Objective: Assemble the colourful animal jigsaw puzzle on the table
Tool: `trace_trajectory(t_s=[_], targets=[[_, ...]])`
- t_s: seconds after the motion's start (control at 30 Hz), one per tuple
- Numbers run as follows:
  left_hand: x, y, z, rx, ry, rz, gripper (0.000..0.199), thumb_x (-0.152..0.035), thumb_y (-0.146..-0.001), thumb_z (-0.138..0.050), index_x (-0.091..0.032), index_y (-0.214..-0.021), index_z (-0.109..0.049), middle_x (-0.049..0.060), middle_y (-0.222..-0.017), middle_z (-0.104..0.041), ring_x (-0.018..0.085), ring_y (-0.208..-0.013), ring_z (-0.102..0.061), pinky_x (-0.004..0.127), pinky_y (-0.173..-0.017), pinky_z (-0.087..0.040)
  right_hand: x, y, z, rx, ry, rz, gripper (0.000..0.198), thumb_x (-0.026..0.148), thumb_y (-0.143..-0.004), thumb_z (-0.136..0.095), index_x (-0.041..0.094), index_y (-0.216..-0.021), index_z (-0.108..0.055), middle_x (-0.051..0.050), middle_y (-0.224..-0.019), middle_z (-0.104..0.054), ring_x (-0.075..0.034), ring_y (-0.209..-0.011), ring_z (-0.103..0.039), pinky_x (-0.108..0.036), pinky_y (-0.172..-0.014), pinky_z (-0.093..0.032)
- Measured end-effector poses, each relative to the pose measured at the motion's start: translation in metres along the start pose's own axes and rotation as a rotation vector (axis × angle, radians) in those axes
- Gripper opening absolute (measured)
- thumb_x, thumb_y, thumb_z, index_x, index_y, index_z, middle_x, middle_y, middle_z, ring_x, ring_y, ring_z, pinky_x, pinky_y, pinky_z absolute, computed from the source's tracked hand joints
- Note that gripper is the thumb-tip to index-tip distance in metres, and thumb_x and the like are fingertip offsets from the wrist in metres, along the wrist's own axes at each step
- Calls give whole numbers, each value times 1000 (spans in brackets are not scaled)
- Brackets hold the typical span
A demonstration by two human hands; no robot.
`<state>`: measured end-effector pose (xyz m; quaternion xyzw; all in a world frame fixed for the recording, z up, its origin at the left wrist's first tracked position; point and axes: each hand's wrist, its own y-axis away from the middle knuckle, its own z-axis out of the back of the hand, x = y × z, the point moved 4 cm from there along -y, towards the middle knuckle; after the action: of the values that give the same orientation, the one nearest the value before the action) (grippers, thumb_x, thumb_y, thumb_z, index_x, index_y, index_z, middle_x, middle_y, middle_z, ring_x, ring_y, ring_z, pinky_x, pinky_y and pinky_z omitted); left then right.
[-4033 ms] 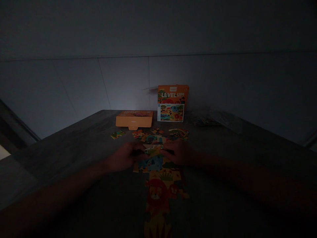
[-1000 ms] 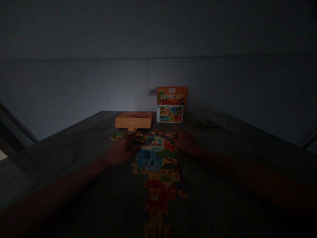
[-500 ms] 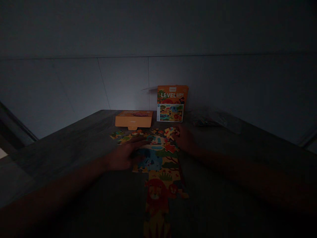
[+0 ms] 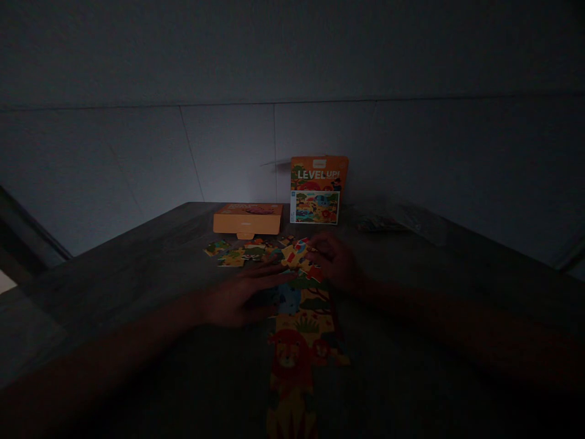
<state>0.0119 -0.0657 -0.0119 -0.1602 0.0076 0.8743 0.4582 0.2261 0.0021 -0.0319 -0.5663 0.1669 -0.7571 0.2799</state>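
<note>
A partly joined jigsaw puzzle (image 4: 304, 326) with a lion, an elephant and trees runs down the middle of the table. My left hand (image 4: 242, 296) lies over its left side with the fingers stretched out, covering part of the elephant. My right hand (image 4: 336, 262) pinches a yellow puzzle piece (image 4: 295, 256) with red and blue on it, held over the far end of the puzzle near my left fingertips. Loose puzzle pieces (image 4: 232, 257) lie beyond my left hand. The light is dim and fine details are dark.
An orange puzzle box (image 4: 319, 190) marked "LEVEL UP!" stands upright against the wall. Left of it, an orange box (image 4: 247, 222) lies flat with a flap toward me. A clear plastic bag (image 4: 411, 222) rests at the back right of the table (image 4: 137, 274).
My right hand has moved left with the puzzle piece, to above the joined part. My left hand has shifted slightly toward me and now covers more of the elephant.
</note>
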Motion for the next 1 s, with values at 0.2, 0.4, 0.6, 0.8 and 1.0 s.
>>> trace_trajectory(t_s=[0.2, 0.4, 0.6, 0.8, 1.0], targets=[[10, -1, 0, -164, 76, 81, 64, -36, -94, -55, -27, -152, -29, 8, -155, -37, 28, -139, -40, 49, -114, -37, 2, 0, -1, 78, 21, 44, 25, 31, -78, -72, 21, -96, -59, -2, -88, -67, -18, -83, -68, -30, -75, -56], [16, -1, 9, -340, 95, 152, 48, -37, -94, -55, -26, -141, -50, 5, -149, -46, 26, -136, -45, 46, -113, -39, 7, 1, -8, 258, 103, 116, 53, 30, -79, -75, 23, -126, -52, 1, -79, -65, -17, -74, -65, -30, -71, -53], [26, 1, 17, -525, 96, 248, 41, -43, -92, -57, -24, -129, -62, 5, -136, -60, 24, -126, -56, 40, -107, -47, 8, 6, -11, 338, 198, 165, 55, 32, -83, -70, 23, -133, -48, 2, -82, -60, -12, -66, -56, -24, -62, -45], [29, 5, 25, -634, 84, 368, 42, -44, -89, -59, -21, -124, -65, 7, -124, -68, 25, -111, -65, 39, -98, -53, 8, 10, -12, 351, 251, 214, 46, 27, -87, -65, 22, -130, -51, 4, -75, -54, -10, -60, -49, -22, -58, -38], [29, 3, 22, -594, 84, 293, 37, -39, -90, -58, -20, -120, -67, 8, -124, -67, 24, -114, -63, 39, -100, -51, 7, 9, -12, 352, 284, 225, 50, 33, -85, -68, 21, -131, -52, 5, -73, -53, -9, -59, -48, -22, -57, -37]])
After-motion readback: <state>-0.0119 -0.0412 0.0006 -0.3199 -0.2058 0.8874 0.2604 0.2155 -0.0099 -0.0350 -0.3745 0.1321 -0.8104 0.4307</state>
